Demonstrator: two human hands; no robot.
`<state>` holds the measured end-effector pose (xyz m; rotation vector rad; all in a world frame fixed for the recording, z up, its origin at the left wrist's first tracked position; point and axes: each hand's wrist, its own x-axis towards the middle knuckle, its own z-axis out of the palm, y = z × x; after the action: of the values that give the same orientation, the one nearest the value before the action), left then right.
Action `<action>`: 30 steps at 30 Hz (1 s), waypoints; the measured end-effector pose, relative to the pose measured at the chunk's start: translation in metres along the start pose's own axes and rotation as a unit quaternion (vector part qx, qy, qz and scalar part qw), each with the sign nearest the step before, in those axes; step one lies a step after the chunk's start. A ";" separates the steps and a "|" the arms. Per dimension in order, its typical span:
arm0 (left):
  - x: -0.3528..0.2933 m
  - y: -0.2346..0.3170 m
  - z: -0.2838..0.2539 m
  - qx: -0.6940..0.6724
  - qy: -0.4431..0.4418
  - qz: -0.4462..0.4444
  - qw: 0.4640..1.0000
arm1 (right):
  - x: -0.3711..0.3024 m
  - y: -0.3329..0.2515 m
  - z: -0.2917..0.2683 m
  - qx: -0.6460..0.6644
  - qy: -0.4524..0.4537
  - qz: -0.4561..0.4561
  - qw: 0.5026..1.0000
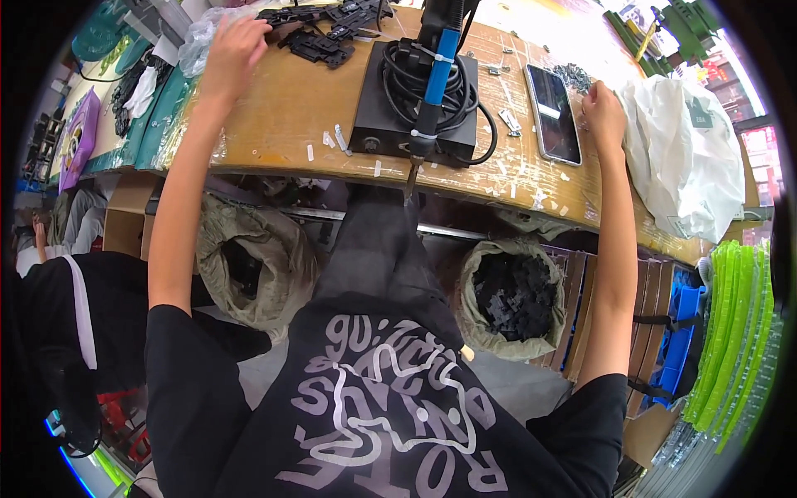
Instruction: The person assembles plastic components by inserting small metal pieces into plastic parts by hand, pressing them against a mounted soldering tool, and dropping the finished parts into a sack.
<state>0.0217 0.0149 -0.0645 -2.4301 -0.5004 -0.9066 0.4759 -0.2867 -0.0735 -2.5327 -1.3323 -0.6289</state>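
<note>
At the far left of the bench, my left hand (235, 56) has its fingers drawn together at the end of a black plastic part (286, 15). More black plastic frames (320, 46) lie just to the right of it. My right hand (603, 116) is closed beside a smartphone (554, 114) with a dark screen; whatever its fingertips pinch is too small to make out. Close by lies a pile of small metal pieces (573, 77). Between my hands stands a black box (365, 116) with coiled black cable (397, 87) and a blue-handled tool (440, 76), its metal tip downward.
A white plastic bag (685, 158) sits right of my right hand. Loose clips (510, 123) and scraps dot the wooden bench (274, 108). Below stand two sacks, one (286, 249) at left, another (473, 311) filled with black pieces. Another person (62, 307) sits at left.
</note>
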 end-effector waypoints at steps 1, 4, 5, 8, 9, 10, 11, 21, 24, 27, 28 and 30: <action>0.002 0.000 -0.007 -0.018 0.014 -0.018 1.000 | -0.003 0.000 -0.003 0.028 0.020 0.022 0.999; 0.003 0.006 -0.028 -0.105 0.048 -0.121 0.986 | -0.012 0.001 -0.015 0.142 0.105 0.041 0.983; 0.003 0.006 -0.034 -0.105 0.047 -0.122 0.986 | -0.017 0.002 -0.019 0.225 0.102 0.067 0.967; -0.007 0.008 -0.046 -0.064 0.112 -0.153 0.980 | -0.039 -0.011 -0.034 0.385 0.095 0.109 0.912; -0.011 0.013 -0.048 -0.127 0.132 -0.260 0.948 | -0.049 -0.019 -0.039 0.385 0.091 0.108 0.912; -0.015 0.019 -0.051 -0.192 0.150 -0.361 0.900 | -0.061 -0.027 -0.047 0.463 0.096 0.132 0.871; -0.017 0.026 -0.056 -0.234 0.154 -0.406 0.870 | -0.071 -0.036 -0.052 0.537 0.099 0.155 0.823; -0.076 0.115 -0.116 -0.523 0.283 -0.590 0.546 | -0.177 -0.120 -0.097 0.667 0.083 0.239 0.701; -0.080 0.156 -0.138 -0.554 0.236 -0.625 0.497 | -0.197 -0.146 -0.108 0.729 0.044 0.197 0.654; -0.077 0.186 -0.154 -0.615 0.169 -0.627 0.448 | -0.208 -0.165 -0.114 0.761 -0.012 0.148 0.631; -0.077 0.191 -0.156 -0.614 0.166 -0.629 0.447 | -0.211 -0.171 -0.115 0.769 -0.027 0.131 0.625; -0.077 0.200 -0.157 -0.652 0.067 -0.605 0.451 | -0.211 -0.181 -0.119 0.791 -0.052 0.131 0.595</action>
<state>-0.0139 -0.2482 -0.0776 -2.6194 -2.3684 -2.9171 0.1892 -0.3828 -0.0672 -1.0899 -0.7226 0.6339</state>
